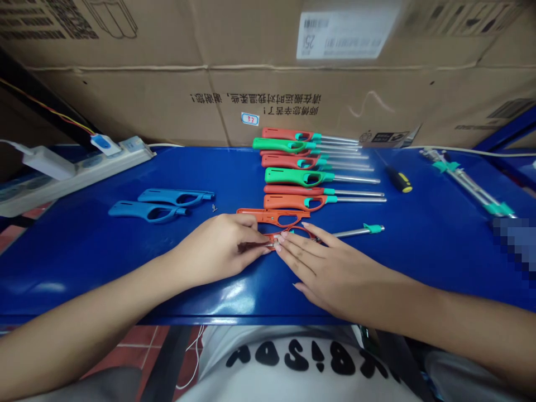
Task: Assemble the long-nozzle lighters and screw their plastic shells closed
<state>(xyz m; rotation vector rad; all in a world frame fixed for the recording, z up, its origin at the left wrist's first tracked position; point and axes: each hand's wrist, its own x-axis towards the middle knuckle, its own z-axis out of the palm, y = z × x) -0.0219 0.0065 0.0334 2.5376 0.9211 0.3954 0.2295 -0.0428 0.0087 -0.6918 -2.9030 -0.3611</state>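
An orange lighter half-shell lies open under my hands, with a metal tube and a teal tip piece reaching out to the right. My left hand is closed, thumb and fingers pinching the handle end of this half-shell; what sits between the fingertips is mostly hidden. Over the middle of it rests my right hand, fingers stretched out, their tips touching the parts inside. Just behind lies another orange half-shell, inner side up.
Behind are several assembled lighters in a row. Two blue shells and small screws lie left, near a power strip. A screwdriver and metal tubes with teal parts lie right. A cardboard box stands behind.
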